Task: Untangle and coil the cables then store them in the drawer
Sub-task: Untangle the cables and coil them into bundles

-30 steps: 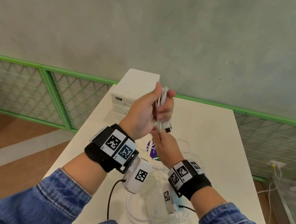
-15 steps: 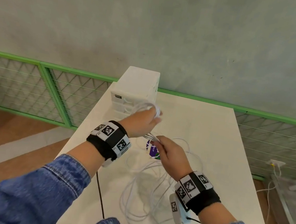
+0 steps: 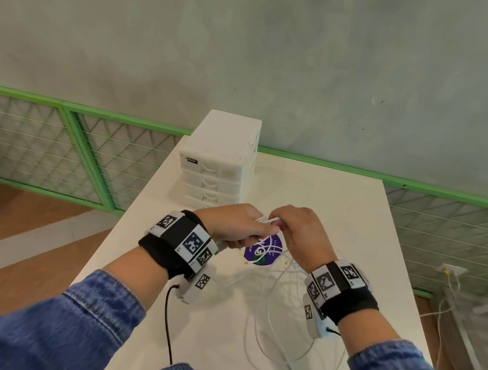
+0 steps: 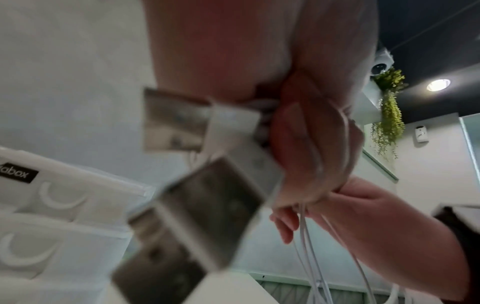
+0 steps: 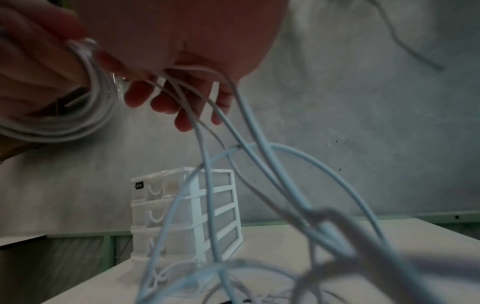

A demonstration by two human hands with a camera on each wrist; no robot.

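Cables: white coil (image 3: 266, 220) held betw. both hands above the table, just in front of the drawers; 2 plug ends (image 4: 197, 197) stick out under the left palm, blurred.
Left hand (image 3: 235, 224): fingers curled round the coil.
Right hand (image 3: 302, 233): fingers pinching the coil's top; loose strands run through them.
Loose cables (image 3: 277, 313): tangled loops on the table (image 3: 357, 221) under the right wrist, crossing a purple sticker (image 3: 264, 253).
Drawers (image 3: 215, 177): white unit at the table's far left, all shut; nothing betw. it and the hands.
Around: green mesh fence (image 3: 52, 143), grey wall.
Vs 0.5 s ago: right hand has come up to meet the left at the coil; before it was lower, pulling strands.
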